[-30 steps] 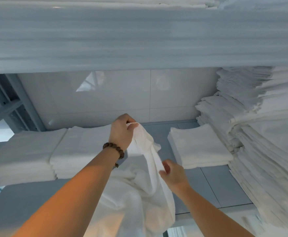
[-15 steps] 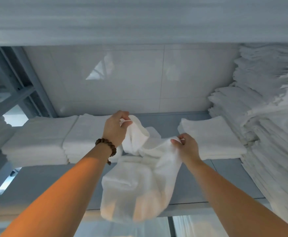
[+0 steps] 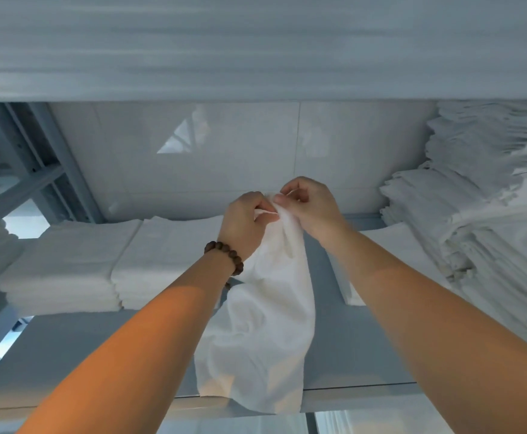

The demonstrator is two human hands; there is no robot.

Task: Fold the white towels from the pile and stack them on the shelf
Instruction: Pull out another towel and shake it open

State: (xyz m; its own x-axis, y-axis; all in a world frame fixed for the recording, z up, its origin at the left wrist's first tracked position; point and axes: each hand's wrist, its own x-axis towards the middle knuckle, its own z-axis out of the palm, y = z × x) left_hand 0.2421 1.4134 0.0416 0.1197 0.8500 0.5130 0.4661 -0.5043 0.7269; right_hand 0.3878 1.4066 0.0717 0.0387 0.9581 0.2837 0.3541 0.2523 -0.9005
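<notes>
A white towel (image 3: 265, 327) hangs down in front of the shelf (image 3: 365, 364), its lower end draped over the shelf's front edge. My left hand (image 3: 243, 223), with a bead bracelet at the wrist, grips the towel's top. Right beside it, my right hand (image 3: 309, 205) pinches the same top edge, so both hands meet above the shelf. Two stacks of folded white towels (image 3: 68, 264) sit on the shelf's left part. Another folded stack (image 3: 393, 245) lies behind my right forearm.
A tall, uneven pile of white towels (image 3: 487, 214) fills the right side of the shelf. The upper shelf board (image 3: 256, 48) runs close overhead. A grey metal upright and brace (image 3: 37, 170) stand at the left. A tiled wall (image 3: 224, 151) closes the back.
My right hand has moved up and left along the towel until it met my left hand. The towel, bunched on the shelf before, now hangs long from both hands.
</notes>
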